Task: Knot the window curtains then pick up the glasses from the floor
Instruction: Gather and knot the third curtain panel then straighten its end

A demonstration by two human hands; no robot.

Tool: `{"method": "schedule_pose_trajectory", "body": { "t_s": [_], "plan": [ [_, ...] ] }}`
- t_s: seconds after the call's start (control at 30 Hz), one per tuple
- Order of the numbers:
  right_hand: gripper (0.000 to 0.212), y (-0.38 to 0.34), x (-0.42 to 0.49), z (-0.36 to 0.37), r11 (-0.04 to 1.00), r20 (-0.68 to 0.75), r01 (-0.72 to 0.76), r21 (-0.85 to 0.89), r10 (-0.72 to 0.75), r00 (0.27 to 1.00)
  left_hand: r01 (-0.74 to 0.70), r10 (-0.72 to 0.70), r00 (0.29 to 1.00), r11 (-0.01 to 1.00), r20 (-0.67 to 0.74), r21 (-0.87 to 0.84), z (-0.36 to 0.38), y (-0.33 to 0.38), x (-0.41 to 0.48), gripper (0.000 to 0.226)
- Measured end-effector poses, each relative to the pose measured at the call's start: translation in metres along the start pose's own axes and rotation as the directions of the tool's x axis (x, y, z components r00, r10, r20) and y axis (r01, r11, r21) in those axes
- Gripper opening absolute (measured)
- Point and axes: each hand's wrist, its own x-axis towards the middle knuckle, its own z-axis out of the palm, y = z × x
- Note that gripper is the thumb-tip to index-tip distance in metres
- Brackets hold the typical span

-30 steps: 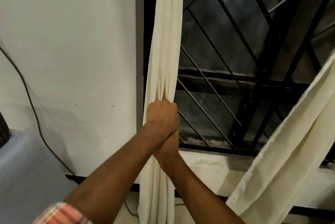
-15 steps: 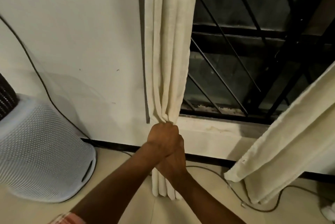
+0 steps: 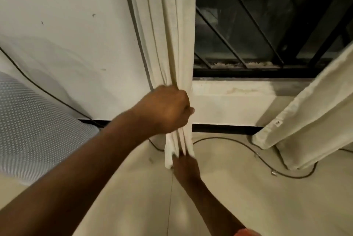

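Right hand [image 3: 186,167] dropped away from left hand [image 3: 168,109] to left curtain [image 3: 168,25] hem just above floor [image 3: 248,197], pinching folds | left hand fisted round gathered left curtain beside windowsill [image 3: 238,90] | right curtain [image 3: 305,113] hangs well apart

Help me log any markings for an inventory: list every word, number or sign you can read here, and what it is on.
Tag on the hem of the right curtain: dark marks, too small and blurred to read.
Nothing else bears text: not the left curtain, wall, window grille or mesh basket.
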Motion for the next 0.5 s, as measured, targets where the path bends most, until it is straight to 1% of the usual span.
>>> {"method": "schedule_pose_trajectory", "body": {
  "t_s": [0.03, 0.07, 0.13, 0.17, 0.2, 0.23, 0.33, 0.43, 0.5],
  "plan": [
    [0.03, 0.023, -0.008, 0.022, 0.998, 0.02, -0.011, -0.063, 0.012, 1.0, -0.01, 0.01, 1.0, 1.0, -0.02, -0.001, 0.001, -0.003, 0.002, 0.035],
    [0.031, 0.038, -0.02, 0.037, 0.986, 0.054, -0.02, -0.163, 0.029, 0.998, -0.026, 0.027, 0.998, 0.999, -0.056, 0.022, 0.003, -0.007, 0.006, 0.037],
    [0.025, 0.035, -0.041, 0.049, 0.933, 0.068, 0.115, -0.34, -0.098, 0.993, -0.043, 0.055, 0.992, 0.994, -0.117, 0.098, 0.004, -0.014, 0.011, 0.037],
    [0.022, 0.029, -0.042, 0.047, 0.9, 0.004, 0.202, -0.387, -0.217, 0.976, -0.042, 0.059, 0.99, 0.99, -0.129, 0.131, 0.004, -0.016, 0.013, 0.037],
    [0.022, 0.026, -0.042, 0.044, 0.874, -0.092, 0.234, -0.426, -0.299, 0.95, -0.051, 0.072, 0.986, 0.989, -0.149, 0.14, 0.005, -0.016, 0.016, 0.037],
    [0.025, 0.019, -0.04, 0.038, 0.881, -0.205, 0.233, -0.411, -0.339, 0.918, -0.05, 0.072, 0.984, 0.989, -0.161, 0.138, 0.005, -0.016, 0.017, 0.037],
    [0.038, -0.009, -0.036, 0.008, 0.933, -0.395, 0.177, -0.314, -0.298, 0.869, -0.085, 0.114, 0.976, 0.984, -0.186, 0.156, 0.01, -0.01, 0.016, 0.036],
    [0.039, -0.023, -0.037, -0.018, 0.963, -0.616, 0.152, -0.224, -0.261, 0.743, -0.083, 0.127, 0.967, 0.976, -0.22, 0.199, 0.013, -0.006, 0.014, 0.036],
    [0.038, -0.026, -0.046, -0.028, 0.971, -0.711, 0.14, -0.193, -0.237, 0.662, -0.07, 0.114, 0.97, 0.977, -0.214, 0.201, 0.015, -0.007, 0.01, 0.036]
  ]
}}
